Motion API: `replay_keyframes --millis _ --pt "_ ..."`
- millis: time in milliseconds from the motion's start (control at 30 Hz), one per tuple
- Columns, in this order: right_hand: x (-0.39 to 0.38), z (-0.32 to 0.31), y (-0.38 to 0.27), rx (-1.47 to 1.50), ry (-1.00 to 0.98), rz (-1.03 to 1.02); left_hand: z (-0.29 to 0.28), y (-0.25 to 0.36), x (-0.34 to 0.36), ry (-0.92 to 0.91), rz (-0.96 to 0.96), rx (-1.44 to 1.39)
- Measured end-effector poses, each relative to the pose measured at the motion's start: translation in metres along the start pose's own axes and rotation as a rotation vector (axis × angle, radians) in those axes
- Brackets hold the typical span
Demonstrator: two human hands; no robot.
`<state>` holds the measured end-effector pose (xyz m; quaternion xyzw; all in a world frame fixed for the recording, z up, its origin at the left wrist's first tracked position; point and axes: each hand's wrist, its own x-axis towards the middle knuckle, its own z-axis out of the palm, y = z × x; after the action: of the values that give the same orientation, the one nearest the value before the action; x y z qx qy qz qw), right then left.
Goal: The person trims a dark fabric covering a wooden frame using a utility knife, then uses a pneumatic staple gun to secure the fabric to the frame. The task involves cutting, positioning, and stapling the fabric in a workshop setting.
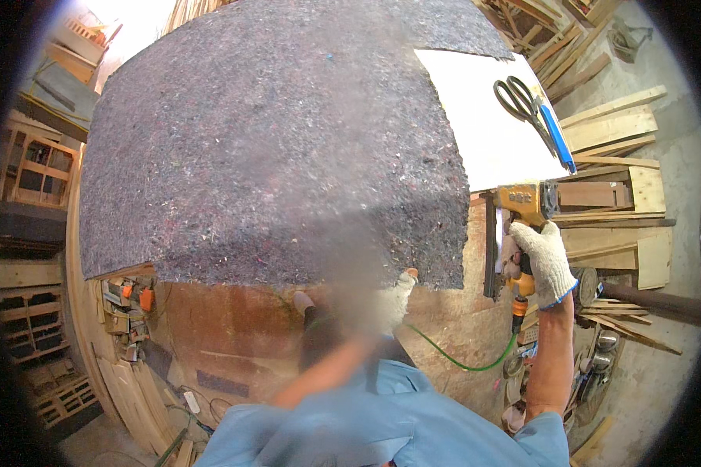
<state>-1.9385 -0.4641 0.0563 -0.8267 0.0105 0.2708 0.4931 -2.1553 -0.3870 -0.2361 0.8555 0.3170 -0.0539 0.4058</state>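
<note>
My right hand [544, 261], in a white knitted glove, is closed around the handle of a yellow and black air nail gun or stapler [522, 204]. The tool is upright, just right of the grey felt sheet [273, 156]. My left hand [399, 300], also gloved, is at the felt's near edge. A blurred smear hides much of this hand, so its grip on the edge is unclear. A green air hose [475, 367] runs below the tool. Black-handled scissors [522, 109] and a blue utility knife [557, 138] lie on a white panel [475, 109] at the far right.
Boards and offcuts [611, 194] are stacked along the right side. Wooden frames [45, 173] stand at the far left. An orange and grey tool [136, 296] lies below the felt's left corner. Round metal tins [604, 342] sit by my right forearm.
</note>
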Motion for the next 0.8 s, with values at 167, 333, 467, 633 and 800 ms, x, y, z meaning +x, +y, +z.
replay_keyframes --millis 167,333,467,633,800 --pt "-0.004 -0.001 -0.002 0.075 -0.013 0.020 -0.031 0.030 -0.005 -0.038 0.093 -0.015" --pt "0.001 -0.001 -0.005 0.087 -0.084 0.023 -0.013 0.019 -0.013 0.157 0.124 0.087" --pt "0.004 0.001 0.002 0.023 -0.054 -0.014 0.040 -0.031 -0.001 0.221 0.122 0.294" --pt "0.003 -0.017 0.004 -0.036 -0.006 0.049 0.000 -0.039 0.071 -0.009 0.306 0.274" --pt "-0.005 -0.009 -0.024 -0.302 -0.064 -0.044 0.011 -0.065 0.133 0.493 0.437 0.023"
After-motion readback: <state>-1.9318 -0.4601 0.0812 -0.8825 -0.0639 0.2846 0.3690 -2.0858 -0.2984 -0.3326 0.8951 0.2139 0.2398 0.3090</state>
